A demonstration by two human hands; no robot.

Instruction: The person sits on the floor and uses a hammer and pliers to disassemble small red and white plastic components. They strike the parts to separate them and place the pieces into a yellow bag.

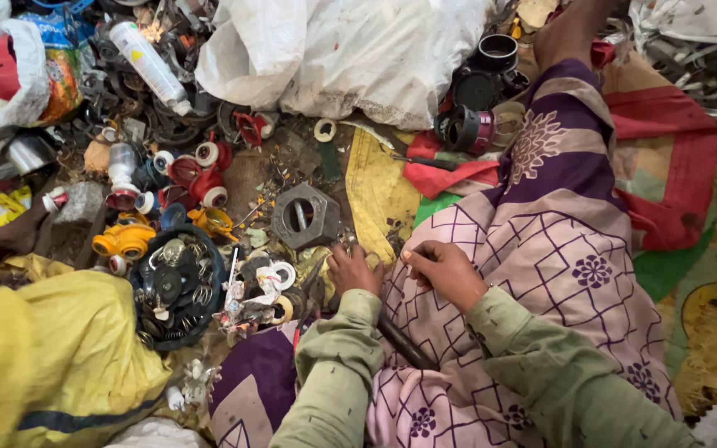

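Observation:
My left hand [352, 270] is curled at the edge of my lap, its fingers closed around a small shiny metal piece [347, 243] just off the scrap pile. Beside it my right hand [446, 271] rests on my purple and pink patterned garment [558, 257], fingers folded in; nothing shows inside them. Both arms wear green sleeves [338, 348]. A dark rod [404, 344] lies across my lap between my forearms. A grey hexagonal metal block [305, 216] sits just beyond my left hand.
Scrap covers the ground: red and white plastic caps [201, 170], a yellow fitting [124, 241], a black round part with springs [174, 286], a spray can [149, 62], white sacks [350, 50]. Another person's hand [22, 232] and yellow garment [51, 357] are at left.

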